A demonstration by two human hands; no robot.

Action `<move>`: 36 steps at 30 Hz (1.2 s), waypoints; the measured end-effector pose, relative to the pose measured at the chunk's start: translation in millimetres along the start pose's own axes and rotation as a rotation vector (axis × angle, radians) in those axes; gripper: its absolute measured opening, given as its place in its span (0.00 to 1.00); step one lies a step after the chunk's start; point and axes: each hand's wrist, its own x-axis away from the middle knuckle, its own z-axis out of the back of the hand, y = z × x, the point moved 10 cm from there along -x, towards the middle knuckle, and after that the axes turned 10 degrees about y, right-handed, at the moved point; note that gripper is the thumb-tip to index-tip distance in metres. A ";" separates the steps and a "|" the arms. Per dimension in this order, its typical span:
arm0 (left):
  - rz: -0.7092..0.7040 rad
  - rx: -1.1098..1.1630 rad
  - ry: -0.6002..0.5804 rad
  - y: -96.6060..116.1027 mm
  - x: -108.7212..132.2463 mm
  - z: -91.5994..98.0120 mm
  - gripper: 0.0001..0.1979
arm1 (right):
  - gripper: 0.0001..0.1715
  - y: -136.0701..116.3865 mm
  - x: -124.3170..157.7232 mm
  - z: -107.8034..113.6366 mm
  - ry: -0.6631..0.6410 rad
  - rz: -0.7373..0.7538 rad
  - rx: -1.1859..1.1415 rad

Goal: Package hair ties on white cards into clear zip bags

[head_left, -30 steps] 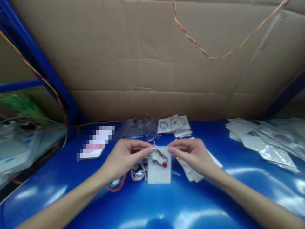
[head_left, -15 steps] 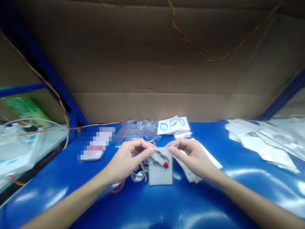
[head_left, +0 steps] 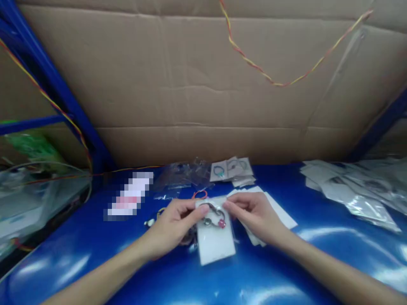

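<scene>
A small white card point(head_left: 216, 242) lies tilted on the blue table point(head_left: 203, 279), with a thin bracelet point(head_left: 212, 214) and its red charm across the card's upper part. My left hand point(head_left: 173, 226) pinches the card's upper left corner and the bracelet's end. My right hand point(head_left: 254, 214) pinches the card's upper right edge beside the red charm. Loose cord bracelets point(head_left: 199, 194) lie partly hidden under and behind my left hand.
A stack of blank white cards point(head_left: 280, 214) lies under my right hand. Carded bracelets point(head_left: 231, 167) and clear bags point(head_left: 181, 173) sit at the back. Packed bags point(head_left: 356, 186) pile at the right. Cardboard point(head_left: 203, 84) walls the back; a blue shelf post point(head_left: 47, 80) stands left.
Both hands have drawn the card a little nearer to me and tilted it, its lower end swinging right. The view has shifted slightly.
</scene>
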 end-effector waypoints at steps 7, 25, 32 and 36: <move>0.034 0.054 0.035 -6.6 -7.1 2.6 0.19 | 0.15 -2.3 5.2 -11.2 -0.139 -0.018 0.076; -0.438 -0.620 0.053 16.7 -0.6 -0.6 0.13 | 0.30 26.2 -43.1 99.2 0.419 0.051 0.097; -0.518 -0.740 -0.242 7.0 9.1 -26.2 0.09 | 0.26 42.6 -57.3 115.7 0.468 0.087 0.326; -0.570 -0.776 -0.286 4.4 10.9 -30.3 0.09 | 0.21 41.5 -57.6 117.7 0.535 0.133 0.416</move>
